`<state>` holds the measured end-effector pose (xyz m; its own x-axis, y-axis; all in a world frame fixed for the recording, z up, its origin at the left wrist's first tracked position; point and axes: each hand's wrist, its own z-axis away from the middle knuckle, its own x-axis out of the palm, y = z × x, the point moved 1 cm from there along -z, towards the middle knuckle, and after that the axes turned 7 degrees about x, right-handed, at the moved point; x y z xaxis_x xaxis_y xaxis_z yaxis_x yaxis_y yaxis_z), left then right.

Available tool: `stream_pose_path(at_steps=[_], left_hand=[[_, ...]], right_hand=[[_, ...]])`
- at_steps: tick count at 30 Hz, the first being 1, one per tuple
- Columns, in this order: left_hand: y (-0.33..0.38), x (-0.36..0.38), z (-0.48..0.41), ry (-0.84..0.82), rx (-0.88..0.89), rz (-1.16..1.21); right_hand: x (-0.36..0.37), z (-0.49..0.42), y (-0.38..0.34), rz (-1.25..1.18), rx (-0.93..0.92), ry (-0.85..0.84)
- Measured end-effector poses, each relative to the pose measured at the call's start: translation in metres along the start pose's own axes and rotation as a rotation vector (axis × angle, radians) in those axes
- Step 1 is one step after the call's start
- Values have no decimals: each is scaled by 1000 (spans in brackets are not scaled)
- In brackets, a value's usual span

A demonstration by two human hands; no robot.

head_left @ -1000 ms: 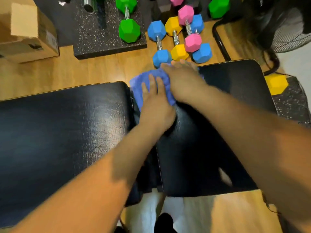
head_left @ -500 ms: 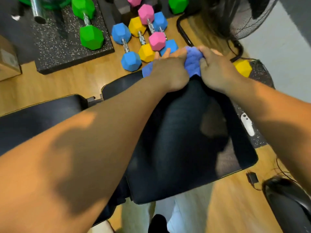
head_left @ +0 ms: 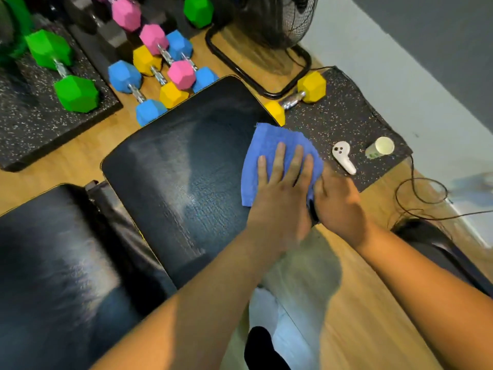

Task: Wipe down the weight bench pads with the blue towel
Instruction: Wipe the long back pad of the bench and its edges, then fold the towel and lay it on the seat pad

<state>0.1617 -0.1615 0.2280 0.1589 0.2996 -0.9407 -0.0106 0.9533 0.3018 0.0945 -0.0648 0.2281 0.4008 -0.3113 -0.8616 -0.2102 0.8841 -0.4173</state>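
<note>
Wooden floor lay open nearest the camera, between the person's legs and a dark shape at the right edge. To the left, the long bench pad ran out of frame, with a narrow hinge gap between it and the smaller pad. At that smaller pad's right edge the hands met. The left hand lay flat with straight, spread fingers pressing the blue towel onto the pad. The right hand touched it at the rim, where the towel's near corner hung over. Blur hid whether those fingers pinched the cloth. The towel's far corner reached the pad's rounded far-right edge.

Just beyond the rim sat a speckled mat holding a white controller, a cup and a yellow dumbbell, whose near head touched the pad. A cable looped over the floor to the right. Farther off stood a fan and a cluster of coloured dumbbells crowding the pad's far edge.
</note>
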Motion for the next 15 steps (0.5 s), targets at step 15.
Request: stream_pose_path(at_steps=[15], left_hand=[[-37, 16, 173, -40, 141, 159]], right_hand=[[112, 168, -74, -908, 494, -35]])
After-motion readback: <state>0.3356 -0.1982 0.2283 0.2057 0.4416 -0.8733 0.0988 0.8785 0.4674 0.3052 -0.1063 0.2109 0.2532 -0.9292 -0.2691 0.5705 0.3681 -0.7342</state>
